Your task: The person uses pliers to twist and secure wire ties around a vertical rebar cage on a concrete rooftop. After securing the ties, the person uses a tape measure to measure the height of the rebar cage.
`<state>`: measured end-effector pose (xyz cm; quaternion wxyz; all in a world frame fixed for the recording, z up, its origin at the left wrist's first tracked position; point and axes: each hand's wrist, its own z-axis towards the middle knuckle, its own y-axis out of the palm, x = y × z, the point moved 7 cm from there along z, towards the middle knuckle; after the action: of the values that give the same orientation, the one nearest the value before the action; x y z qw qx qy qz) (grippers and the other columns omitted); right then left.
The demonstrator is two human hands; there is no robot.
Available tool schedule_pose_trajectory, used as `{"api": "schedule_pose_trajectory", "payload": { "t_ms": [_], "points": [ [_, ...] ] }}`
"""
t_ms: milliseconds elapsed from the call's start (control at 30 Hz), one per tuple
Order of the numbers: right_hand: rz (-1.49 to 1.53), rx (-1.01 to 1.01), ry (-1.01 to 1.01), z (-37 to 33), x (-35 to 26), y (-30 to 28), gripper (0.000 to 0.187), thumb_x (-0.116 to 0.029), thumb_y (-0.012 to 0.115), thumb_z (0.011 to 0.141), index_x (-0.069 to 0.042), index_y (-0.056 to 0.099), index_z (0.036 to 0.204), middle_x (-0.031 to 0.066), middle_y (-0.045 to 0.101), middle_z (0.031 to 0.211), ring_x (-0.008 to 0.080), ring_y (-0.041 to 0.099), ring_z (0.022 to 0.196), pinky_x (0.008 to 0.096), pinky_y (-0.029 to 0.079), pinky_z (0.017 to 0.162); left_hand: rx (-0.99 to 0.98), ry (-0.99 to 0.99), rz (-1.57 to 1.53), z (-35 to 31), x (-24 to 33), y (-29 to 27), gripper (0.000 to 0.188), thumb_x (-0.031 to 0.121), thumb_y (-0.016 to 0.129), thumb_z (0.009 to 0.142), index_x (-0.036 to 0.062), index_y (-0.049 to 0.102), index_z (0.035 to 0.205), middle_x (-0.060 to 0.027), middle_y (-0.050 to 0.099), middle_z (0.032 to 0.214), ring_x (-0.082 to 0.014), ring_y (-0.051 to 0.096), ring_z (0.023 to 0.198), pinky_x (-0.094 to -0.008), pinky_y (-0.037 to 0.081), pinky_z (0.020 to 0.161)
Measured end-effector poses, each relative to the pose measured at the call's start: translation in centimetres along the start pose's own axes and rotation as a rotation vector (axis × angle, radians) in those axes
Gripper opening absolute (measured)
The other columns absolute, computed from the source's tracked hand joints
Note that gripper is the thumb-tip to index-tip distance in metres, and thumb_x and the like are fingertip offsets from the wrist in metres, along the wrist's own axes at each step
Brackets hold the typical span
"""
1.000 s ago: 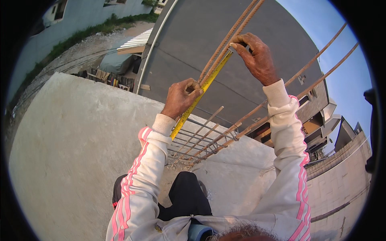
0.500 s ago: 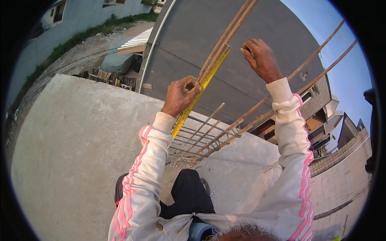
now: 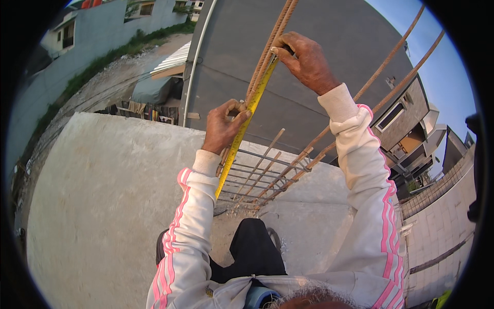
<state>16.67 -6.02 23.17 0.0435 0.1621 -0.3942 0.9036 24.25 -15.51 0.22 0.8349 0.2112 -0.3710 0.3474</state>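
Note:
A yellow tape measure blade point(image 3: 240, 136) runs slantwise along a pair of rusty rebars point(image 3: 268, 50), from the steel cage up to a point beside my right hand. My left hand point(image 3: 223, 125) is closed, pinching the blade against the bars partway up. At the blade's upper end my right hand point(image 3: 307, 63) is curled in a pinch close to the bars. A pale tip shows at its fingers; whether that is a nail or a small held object, I cannot make out. Below my hands, tied stirrups point(image 3: 257, 172) cross the lower bars.
Two more long rusty bars point(image 3: 388, 61) slant up to the right. Pale concrete point(image 3: 113, 180) spreads on the left and under my dark-trousered knee point(image 3: 252, 242). A dark grey wall point(image 3: 324, 20) stands beyond. Lower ground with rubble point(image 3: 103, 72) lies far left, past the concrete edge.
My right hand has moved left and slightly up, from apart to against the blade's upper end and the bars. My left hand keeps its pinch. The whole view has shifted slightly.

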Motion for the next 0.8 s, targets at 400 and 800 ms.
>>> {"api": "schedule_pose_trajectory", "payload": {
  "t_ms": [400,800],
  "points": [
    [0.685,-0.023,0.712,-12.2,2.4,1.0,0.014,-0.008,0.061,0.093,-0.001,0.073,0.098,0.0009,0.063,0.075,0.0089,0.054,0.068,0.0277,0.047,0.065,0.189,0.217,0.087,-1.8,4.2,0.1,0.011,0.010,0.074,0.092,0.0025,0.067,0.088,-0.0091,0.069,0.078,-0.0153,0.066,0.079,-0.0332,0.055,0.076],
    [0.887,0.223,0.470,-9.2,-1.5,0.0,0.016,-0.013,0.073,0.095,-0.001,0.077,0.105,0.0006,0.065,0.079,0.0080,0.052,0.067,0.0233,0.044,0.061,-0.021,0.187,0.023,3.6,12.0,2.4,0.024,0.021,0.077,0.096,-0.0006,0.066,0.096,-0.0041,0.069,0.087,-0.0082,0.063,0.082,-0.0258,0.054,0.074]
  ]
}}
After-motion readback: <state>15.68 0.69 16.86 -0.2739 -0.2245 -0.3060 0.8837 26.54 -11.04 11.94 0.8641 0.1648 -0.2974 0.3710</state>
